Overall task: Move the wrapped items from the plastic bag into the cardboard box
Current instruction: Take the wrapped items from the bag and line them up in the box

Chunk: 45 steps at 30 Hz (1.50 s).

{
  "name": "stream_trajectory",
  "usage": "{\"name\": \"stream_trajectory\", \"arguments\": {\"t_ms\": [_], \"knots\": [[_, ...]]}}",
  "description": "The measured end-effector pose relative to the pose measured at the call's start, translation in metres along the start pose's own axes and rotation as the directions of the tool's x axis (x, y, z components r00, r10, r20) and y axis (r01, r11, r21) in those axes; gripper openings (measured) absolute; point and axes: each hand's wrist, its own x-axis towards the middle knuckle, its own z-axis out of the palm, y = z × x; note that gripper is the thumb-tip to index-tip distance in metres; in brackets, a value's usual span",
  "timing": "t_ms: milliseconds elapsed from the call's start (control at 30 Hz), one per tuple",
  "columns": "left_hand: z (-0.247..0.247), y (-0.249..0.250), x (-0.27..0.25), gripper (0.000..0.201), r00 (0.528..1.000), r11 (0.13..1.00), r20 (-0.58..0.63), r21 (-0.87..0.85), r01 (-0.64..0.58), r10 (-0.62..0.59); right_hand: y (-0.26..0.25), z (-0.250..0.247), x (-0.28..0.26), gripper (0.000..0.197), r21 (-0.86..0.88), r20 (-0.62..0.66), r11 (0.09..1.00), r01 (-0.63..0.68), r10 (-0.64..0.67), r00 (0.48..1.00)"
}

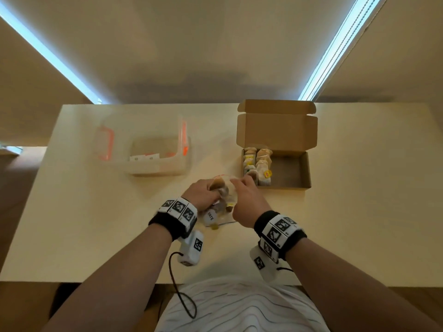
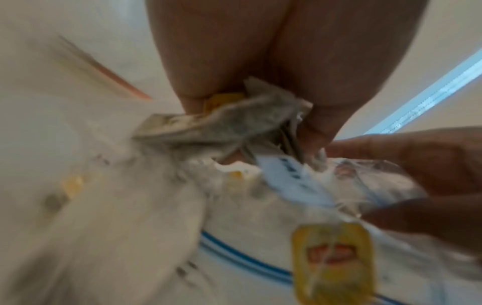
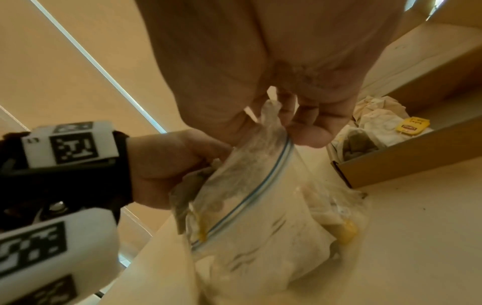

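A clear zip-top plastic bag [image 1: 225, 200] with tea bags inside lies on the cream table [image 1: 96, 224] between my hands. My left hand [image 1: 203, 194] grips a grey wrapped tea bag [image 2: 221, 123] at the bag's mouth. My right hand [image 1: 247, 195] pinches the bag's rim [image 3: 271, 123] by its blue zip line and holds it up. Yellow tags [image 2: 334, 260] dangle from the contents. To the right stands the open cardboard box [image 1: 304, 168], its left part filled with several wrapped tea bags [image 1: 257, 166].
A clear plastic container [image 1: 143, 149] with orange clips stands at the back left of the table. The box's lid [image 1: 278, 128] stands upright behind it. Black cables hang from the wrist cameras over the table's near edge.
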Motion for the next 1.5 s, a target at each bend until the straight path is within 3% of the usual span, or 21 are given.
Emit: {"name": "stream_trajectory", "arguments": {"t_ms": [167, 233, 267, 367, 500, 600, 700, 767, 1000, 1067, 1133, 1233, 1300, 1367, 1400, 1467, 1500], "knots": [[0.001, 0.003, 0.001, 0.028, 0.99, 0.967, -0.102, 0.244, -0.071, 0.098, 0.001, 0.005, -0.003, 0.079, 0.111, 0.001, 0.994, -0.001, 0.001, 1.0], [-0.002, 0.006, -0.003, 0.016, 0.983, 0.963, -0.13, 0.253, -0.097, 0.133, 0.003, 0.003, -0.003, 0.08, 0.132, 0.01, 0.991, 0.005, -0.006, 1.0], [-0.005, 0.007, -0.004, 0.007, 0.977, 0.967, -0.151, 0.227, -0.116, 0.153, 0.003, 0.002, -0.002, 0.081, 0.132, 0.018, 0.991, 0.001, -0.003, 1.0], [-0.016, 0.006, -0.009, 0.015, 0.951, 0.982, -0.259, 0.125, -0.141, 0.17, 0.006, 0.0, -0.002, 0.082, 0.127, 0.03, 0.992, -0.015, 0.011, 0.999], [-0.026, 0.015, -0.019, 0.02, 0.952, 0.969, -0.247, -0.118, -0.215, 0.181, 0.009, -0.001, 0.002, 0.081, 0.127, 0.018, 0.992, -0.003, 0.001, 1.0], [-0.032, 0.029, -0.032, 0.01, 0.972, 0.83, -0.229, -0.529, -0.177, 0.061, 0.011, -0.003, 0.003, 0.077, 0.123, 0.046, 0.992, -0.022, 0.016, 0.999], [-0.036, 0.041, -0.043, 0.002, 0.971, 0.634, -0.234, -0.745, -0.205, 0.039, 0.012, -0.004, 0.003, 0.07, 0.103, 0.068, 0.995, -0.02, 0.013, 0.998], [-0.04, 0.055, -0.054, 0.017, 0.962, 0.552, -0.26, -0.792, -0.261, 0.083, 0.013, -0.004, 0.004, 0.068, 0.098, 0.065, 0.995, -0.013, 0.007, 0.998], [-0.058, 0.1, -0.085, 0.023, 0.917, 0.544, -0.358, -0.741, -0.394, 0.177, 0.014, -0.005, 0.004, 0.05, 0.093, 0.059, 0.996, 0.004, -0.009, 0.998], [-0.064, 0.107, -0.09, 0.018, 0.923, 0.521, -0.324, -0.762, -0.386, 0.209, 0.015, -0.009, 0.001, 0.042, 0.093, -0.023, 0.995, 0.046, -0.044, 0.999], [-0.069, 0.112, -0.095, 0.01, 0.929, 0.496, -0.286, -0.787, -0.367, 0.233, 0.015, -0.014, -0.005, 0.033, 0.13, -0.211, 0.987, 0.095, -0.066, 0.975], [-0.074, 0.119, -0.104, 0.013, 0.924, 0.507, -0.272, -0.775, -0.376, 0.268, 0.01, -0.024, -0.016, 0.022, 0.18, -0.478, 0.958, 0.221, -0.111, 0.871], [-0.076, 0.123, -0.109, 0.019, 0.917, 0.512, -0.272, -0.765, -0.39, 0.291, 0.002, -0.03, -0.028, 0.015, 0.197, -0.522, 0.915, 0.353, -0.207, 0.828], [-0.079, 0.125, -0.112, 0.021, 0.914, 0.515, -0.275, -0.76, -0.397, 0.299, -0.008, -0.033, -0.042, 0.013, 0.274, -0.407, 0.856, 0.439, -0.311, 0.859], [-0.08, 0.125, -0.113, 0.021, 0.914, 0.512, -0.272, -0.763, -0.395, 0.3, -0.014, -0.032, -0.049, 0.014, 0.297, -0.286, 0.847, 0.441, -0.361, 0.887], [-0.081, 0.124, -0.112, 0.022, 0.923, 0.507, -0.243, -0.779, -0.369, 0.299, -0.026, -0.016, -0.057, 0.017, 0.211, 0.045, 0.896, 0.39, -0.408, 0.912], [-0.08, 0.123, -0.111, 0.023, 0.929, 0.506, -0.221, -0.788, -0.349, 0.297, -0.032, -0.002, -0.056, 0.02, 0.112, 0.207, 0.922, 0.37, -0.386, 0.899]]}}
